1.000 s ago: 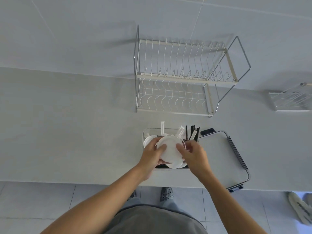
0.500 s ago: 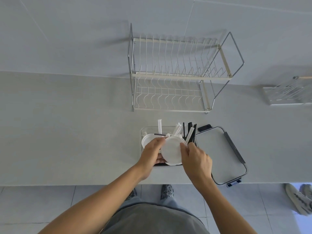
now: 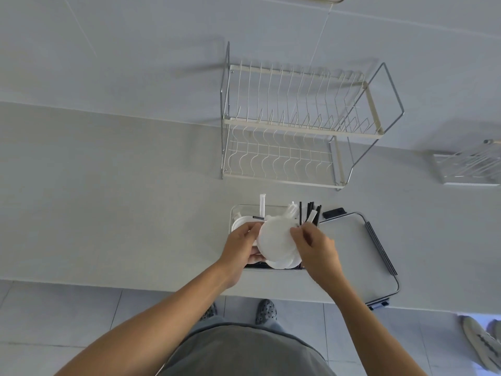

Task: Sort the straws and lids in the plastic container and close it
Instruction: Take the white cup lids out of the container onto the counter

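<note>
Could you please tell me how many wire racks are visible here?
2: a two-tier dish rack behind the plastic container, and a smaller rack cut off at the right edge.

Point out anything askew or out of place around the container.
The black straws and a wrapped white straw stick up past the rim of the plastic container. Its lid lies beside it, one corner overhanging the counter edge.
</note>
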